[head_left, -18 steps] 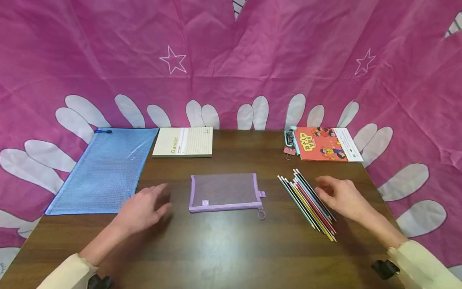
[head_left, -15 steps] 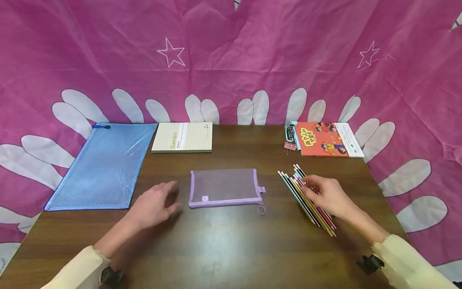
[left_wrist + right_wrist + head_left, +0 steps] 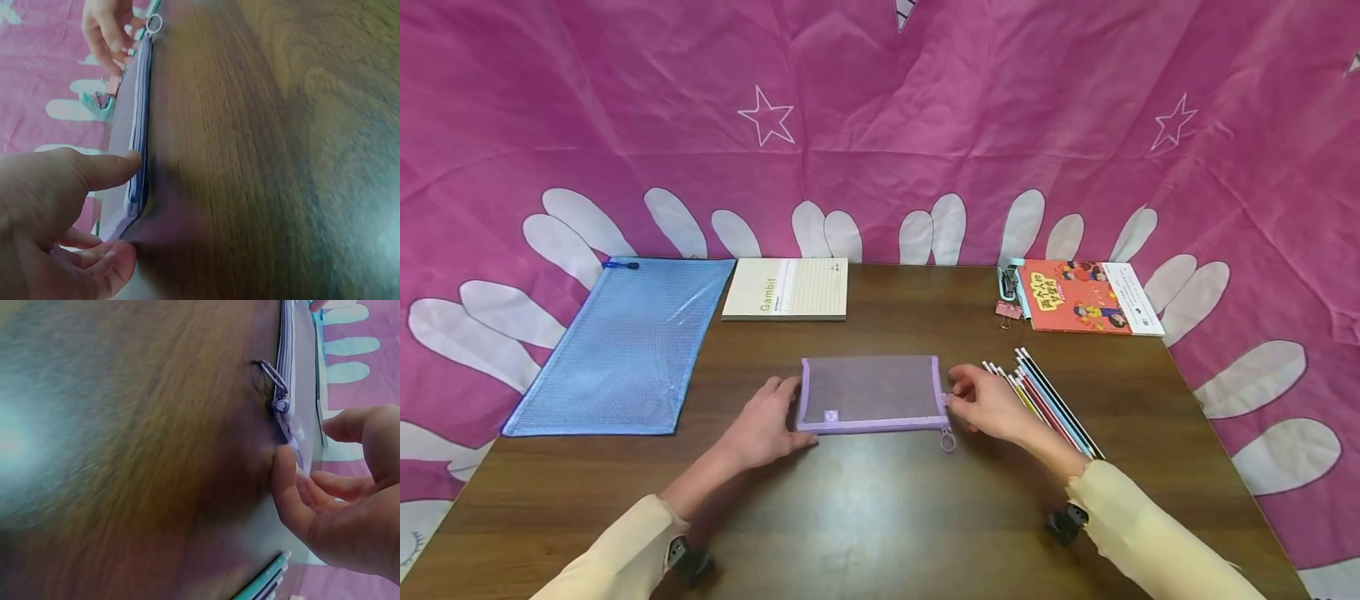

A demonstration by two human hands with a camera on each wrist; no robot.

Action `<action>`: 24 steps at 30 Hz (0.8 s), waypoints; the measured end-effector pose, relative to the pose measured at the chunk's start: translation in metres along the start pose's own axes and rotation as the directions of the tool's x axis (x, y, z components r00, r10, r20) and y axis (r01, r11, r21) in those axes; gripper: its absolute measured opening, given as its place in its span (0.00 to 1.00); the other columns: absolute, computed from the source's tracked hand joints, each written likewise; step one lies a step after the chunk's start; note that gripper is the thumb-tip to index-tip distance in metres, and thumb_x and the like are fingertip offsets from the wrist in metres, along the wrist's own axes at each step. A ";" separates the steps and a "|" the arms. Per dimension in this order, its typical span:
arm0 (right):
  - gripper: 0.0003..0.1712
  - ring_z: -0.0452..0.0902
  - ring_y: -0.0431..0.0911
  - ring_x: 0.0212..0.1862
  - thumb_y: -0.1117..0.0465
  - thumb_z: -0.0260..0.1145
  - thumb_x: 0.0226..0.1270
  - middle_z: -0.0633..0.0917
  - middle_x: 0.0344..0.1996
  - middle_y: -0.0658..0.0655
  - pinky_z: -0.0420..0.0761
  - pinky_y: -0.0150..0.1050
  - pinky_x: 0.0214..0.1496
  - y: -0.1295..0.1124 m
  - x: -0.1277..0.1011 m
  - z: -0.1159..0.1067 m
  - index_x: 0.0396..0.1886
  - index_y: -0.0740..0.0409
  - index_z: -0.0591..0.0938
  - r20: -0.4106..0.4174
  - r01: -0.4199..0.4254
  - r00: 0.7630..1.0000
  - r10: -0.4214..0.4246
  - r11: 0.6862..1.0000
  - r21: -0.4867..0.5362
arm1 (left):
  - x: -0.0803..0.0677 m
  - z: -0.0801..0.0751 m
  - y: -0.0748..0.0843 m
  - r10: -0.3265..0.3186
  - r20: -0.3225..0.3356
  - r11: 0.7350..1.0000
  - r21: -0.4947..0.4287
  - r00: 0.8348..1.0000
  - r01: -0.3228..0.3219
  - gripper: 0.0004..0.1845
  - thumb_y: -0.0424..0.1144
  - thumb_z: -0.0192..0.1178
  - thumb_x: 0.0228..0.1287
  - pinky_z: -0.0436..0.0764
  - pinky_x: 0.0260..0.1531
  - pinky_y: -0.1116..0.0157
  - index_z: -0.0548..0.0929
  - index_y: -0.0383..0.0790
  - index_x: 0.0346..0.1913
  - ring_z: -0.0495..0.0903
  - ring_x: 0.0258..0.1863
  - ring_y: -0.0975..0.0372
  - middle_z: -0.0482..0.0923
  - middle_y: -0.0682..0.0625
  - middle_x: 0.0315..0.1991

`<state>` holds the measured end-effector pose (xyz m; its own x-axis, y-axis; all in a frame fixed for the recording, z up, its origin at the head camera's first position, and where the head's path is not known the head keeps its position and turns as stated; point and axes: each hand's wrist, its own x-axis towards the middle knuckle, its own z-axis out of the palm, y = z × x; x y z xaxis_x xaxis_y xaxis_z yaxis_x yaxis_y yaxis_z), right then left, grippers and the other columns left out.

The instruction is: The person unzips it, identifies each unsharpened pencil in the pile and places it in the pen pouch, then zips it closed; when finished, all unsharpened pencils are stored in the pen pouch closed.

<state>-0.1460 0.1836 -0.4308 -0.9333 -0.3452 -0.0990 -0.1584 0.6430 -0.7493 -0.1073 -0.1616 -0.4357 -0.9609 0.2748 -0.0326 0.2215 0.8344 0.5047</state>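
Note:
A purple-edged mesh zipper pouch lies flat in the middle of the table. My left hand is at its left end, the thumb over the front corner by the zipper and the fingers beside the left edge. In the left wrist view a wide gap separates that thumb from the fingers. My right hand is at the pouch's right end, its fingertips near the side tab. Whether they touch it is hard to tell. The zipper's ring pull hangs at the front right corner. Behind my right hand, several pencils are partly hidden.
A blue mesh zip folder lies at the left, with a cream notebook beside it. At the back right are a red-and-white booklet, a black-and-teal clip and a pink binder clip. Pink patterned cloth hangs behind the table.
My right hand has moved left, from beside the pencils across them to the pouch's right end. My left hand has moved right to the pouch's left end. The pouch has stayed in place.

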 end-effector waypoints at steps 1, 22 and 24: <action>0.25 0.77 0.45 0.27 0.67 0.68 0.63 0.81 0.36 0.58 0.80 0.39 0.24 -0.001 0.002 0.001 0.57 0.74 0.75 -0.004 0.003 1.000 -0.003 1.000 -0.022 | 0.001 0.001 0.000 0.001 -0.001 1.000 -0.003 1.000 -0.001 0.49 0.43 0.81 0.45 0.79 0.46 0.51 0.68 0.20 0.65 0.76 0.43 0.50 0.74 0.36 0.47; 0.24 0.74 0.47 0.32 0.66 0.69 0.59 0.79 0.29 0.55 0.76 0.38 0.34 -0.006 0.016 0.011 0.52 0.76 0.78 0.018 -0.019 1.000 0.021 0.995 -0.099 | 0.007 0.011 0.004 -0.033 -0.004 0.999 -0.010 0.999 0.033 0.46 0.38 0.80 0.46 0.81 0.39 0.55 0.68 0.21 0.66 0.76 0.37 0.52 0.74 0.35 0.46; 0.25 0.75 0.48 0.34 0.65 0.70 0.58 0.80 0.31 0.56 0.78 0.41 0.37 -0.005 0.015 0.011 0.53 0.75 0.78 0.005 -0.018 1.000 0.019 0.994 -0.110 | 0.008 0.011 0.004 -0.025 -0.012 1.000 -0.013 1.000 0.025 0.46 0.38 0.80 0.46 0.81 0.38 0.56 0.69 0.21 0.66 0.76 0.36 0.53 0.74 0.36 0.45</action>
<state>-0.1560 0.1674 -0.4355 -0.9343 -0.3369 -0.1163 -0.1762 0.7204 -0.6708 -0.1120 -0.1508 -0.4432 -0.9681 0.2481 -0.0353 0.1952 0.8349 0.5146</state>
